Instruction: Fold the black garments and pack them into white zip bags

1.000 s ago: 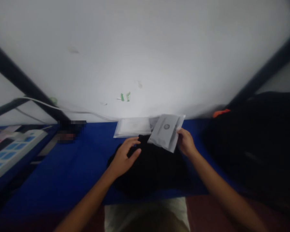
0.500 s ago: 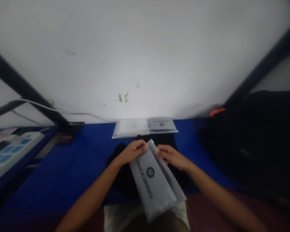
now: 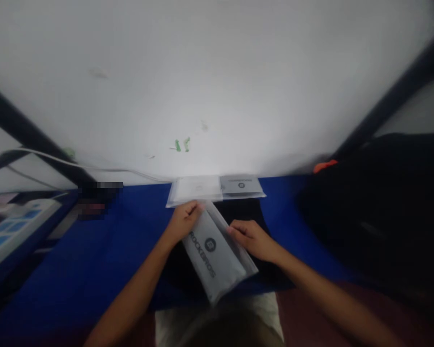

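A grey pouch [image 3: 217,255] with a round logo and ROCKBROS lettering lies tilted above black cloth [image 3: 242,211]. My left hand [image 3: 184,220] pinches its upper left corner. On the pouch's right edge, along the clear strip, my right hand [image 3: 251,237] is closed with thumb and fingers. Behind them, against the wall, a whitish translucent pouch [image 3: 197,189] lies beside another grey logo pouch [image 3: 241,186].
The table has a blue cover [image 3: 123,246]. At the left is a white tray with blue squares [image 3: 16,226]. A large black object [image 3: 383,212] fills the right side, with an orange piece [image 3: 324,166] near its top. A white cable [image 3: 112,169] runs along the wall.
The held pouch has moved left and away from my body. My left hand went with it, and my right hand now grips lower along its right edge.
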